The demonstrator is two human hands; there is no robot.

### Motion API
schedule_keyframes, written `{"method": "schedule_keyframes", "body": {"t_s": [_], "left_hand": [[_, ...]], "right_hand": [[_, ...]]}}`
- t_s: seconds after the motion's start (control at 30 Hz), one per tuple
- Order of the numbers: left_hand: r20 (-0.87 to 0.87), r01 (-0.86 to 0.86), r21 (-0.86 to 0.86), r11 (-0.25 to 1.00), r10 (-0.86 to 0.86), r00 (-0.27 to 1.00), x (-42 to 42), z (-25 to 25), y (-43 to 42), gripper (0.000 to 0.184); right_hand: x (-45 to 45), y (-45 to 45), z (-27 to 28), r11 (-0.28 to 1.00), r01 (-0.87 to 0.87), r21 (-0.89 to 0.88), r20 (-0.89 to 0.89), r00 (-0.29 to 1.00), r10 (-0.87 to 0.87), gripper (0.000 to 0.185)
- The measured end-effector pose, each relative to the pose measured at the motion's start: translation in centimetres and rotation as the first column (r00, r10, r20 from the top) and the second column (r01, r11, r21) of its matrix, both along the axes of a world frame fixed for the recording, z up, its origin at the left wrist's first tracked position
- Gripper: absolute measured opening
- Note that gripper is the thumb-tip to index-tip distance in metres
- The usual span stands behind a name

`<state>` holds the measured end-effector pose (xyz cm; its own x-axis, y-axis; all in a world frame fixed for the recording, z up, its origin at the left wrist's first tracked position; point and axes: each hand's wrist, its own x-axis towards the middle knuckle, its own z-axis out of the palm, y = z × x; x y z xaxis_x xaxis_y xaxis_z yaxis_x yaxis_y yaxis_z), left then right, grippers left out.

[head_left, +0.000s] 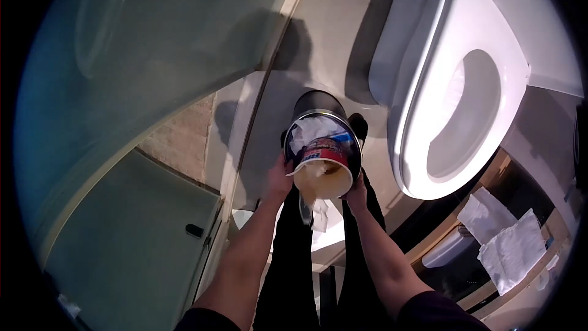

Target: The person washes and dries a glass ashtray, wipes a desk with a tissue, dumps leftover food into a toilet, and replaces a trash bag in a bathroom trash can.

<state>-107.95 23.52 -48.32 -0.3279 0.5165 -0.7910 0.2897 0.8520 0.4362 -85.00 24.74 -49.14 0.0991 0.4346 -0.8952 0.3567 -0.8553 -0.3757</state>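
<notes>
The likeliest trouble lay at the mouth of the dark bin [318, 102], which sat at the centre of the view, tipped so that its opening faced 6 o'clock. A red-printed tub [334, 151] lay in that opening with its own mouth turned the same way. With nothing visible pinning it, the tub could have dropped out and carried the white tissues [313, 129] behind it along. The pale, blurred matter at the tub's lip could have run down onto the dark trouser legs [293, 257] if the tilt had grown steeper or drifted sideways.

The left hand [280, 175], at the bin's 8 o'clock, and the right hand [356, 195], at its 5 o'clock, both had their grip closed on the bin near the rim, fingers partly hidden. An uneven hold between the 2 could have twisted it. Below, at 6 o'clock, a bright white thing [332, 231] showed between the legs; whether it was a bag could not be told.

The floor [331, 30] was smooth and greyish-beige. A white toilet [419, 141] stood at 2 o'clock, white cloths [511, 251] lay at 4 o'clock, and a greenish glass panel [122, 233] filled 8 o'clock.
</notes>
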Motion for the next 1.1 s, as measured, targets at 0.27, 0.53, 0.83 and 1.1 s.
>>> {"method": "schedule_keyframes", "body": {"t_s": [0.27, 0.53, 0.83, 1.1], "left_hand": [[0.044, -0.171, 0.080, 0.982, 0.167, 0.985, 0.8, 7.6, -3.4, 0.033], [-0.147, -0.131, -0.203, 0.970, 0.102, 0.984, -1.8, 33.3, -2.0, 0.027], [0.009, -0.879, 0.212, 0.427, 0.899, 0.439, -12.2, 38.2, -12.2, 0.029], [0.402, -0.865, 0.261, 0.429, 0.766, 0.501, -18.5, 9.6, -13.2, 0.028]], "right_hand": [[1.1, -0.5, 9.6, 0.943, -0.310, 0.121, 0.170, 0.942, 0.288, 0.048], [0.1, 3.5, 33.2, 0.891, -0.453, 0.046, -0.035, 0.890, 0.454, 0.065], [-1.5, 10.8, 17.6, 0.873, -0.312, 0.374, -0.057, 0.932, 0.358, 0.053], [-1.0, 7.2, 3.4, 0.819, -0.458, 0.345, 0.178, 0.889, 0.422, 0.038]]}}
